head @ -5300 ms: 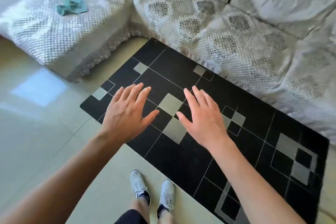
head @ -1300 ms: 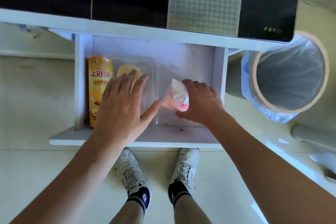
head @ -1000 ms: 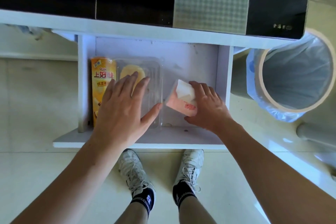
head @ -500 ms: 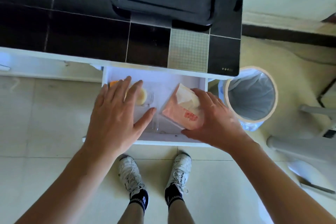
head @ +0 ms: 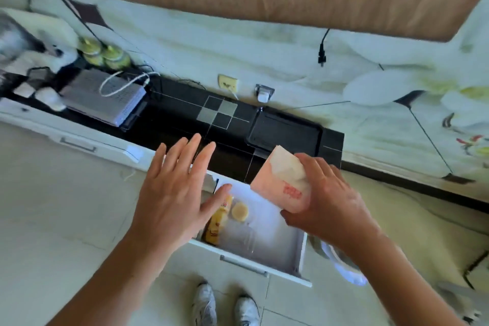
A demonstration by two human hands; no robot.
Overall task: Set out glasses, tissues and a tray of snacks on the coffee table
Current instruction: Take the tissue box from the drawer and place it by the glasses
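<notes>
My right hand [head: 328, 201] grips a pink pack of tissues [head: 280, 182] and holds it above the open white drawer [head: 275, 235]. My left hand [head: 174, 193] hovers flat with straight, spread fingers over the drawer's left end and holds nothing. Inside the drawer lie a yellow snack can [head: 218, 221] and a clear plastic box with a round yellow cake [head: 240, 211]. A black tray [head: 284, 133] rests on the black cabinet top [head: 185, 114] just beyond the tissues.
A grey set-top box [head: 105, 99] with cables and two green-lidded jars [head: 105, 54] stand on the cabinet's left part. A lined waste bin [head: 341, 262] sits right of the drawer, partly behind my right arm. My feet [head: 225, 304] stand on pale floor tiles.
My right hand has lifted the tissue pack up out of the drawer. My left hand has risen off the plastic box. The view has tilted up to show the wall and cabinet top.
</notes>
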